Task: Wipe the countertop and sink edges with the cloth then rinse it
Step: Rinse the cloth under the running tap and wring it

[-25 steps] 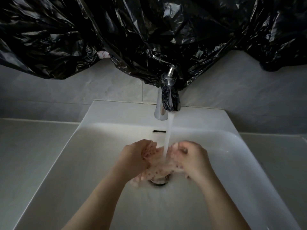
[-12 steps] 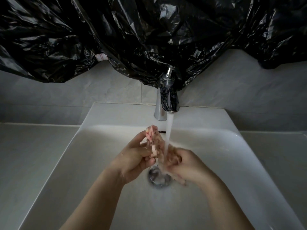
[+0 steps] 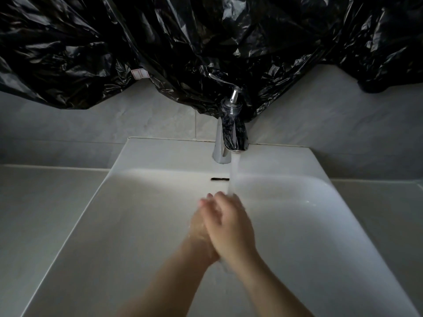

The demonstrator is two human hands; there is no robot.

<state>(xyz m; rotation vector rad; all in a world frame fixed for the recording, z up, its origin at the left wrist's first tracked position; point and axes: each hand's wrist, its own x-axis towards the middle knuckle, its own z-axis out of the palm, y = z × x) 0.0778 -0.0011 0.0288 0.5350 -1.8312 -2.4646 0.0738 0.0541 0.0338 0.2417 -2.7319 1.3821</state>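
Observation:
My right hand (image 3: 230,227) lies flat over my left hand (image 3: 198,225), palms pressed together with the fingers pointing toward the faucet. They are low in the white sink (image 3: 142,225), over its middle. The water stream (image 3: 233,177) from the chrome faucet (image 3: 231,133) lands on my fingertips. The pink patterned cloth does not show; it appears to be squeezed between my palms. The drain is hidden under my hands.
Grey countertop (image 3: 45,202) runs left of the sink, and more countertop (image 3: 393,213) lies to the right. Crumpled black plastic sheeting (image 3: 183,42) hangs over the tiled wall behind the faucet. An overflow slot (image 3: 220,179) sits in the sink's back wall.
My hands were apart, lifting and rubbing the cloth under the stream. They have since come together palm to palm, and the cloth and drain have gone out of sight.

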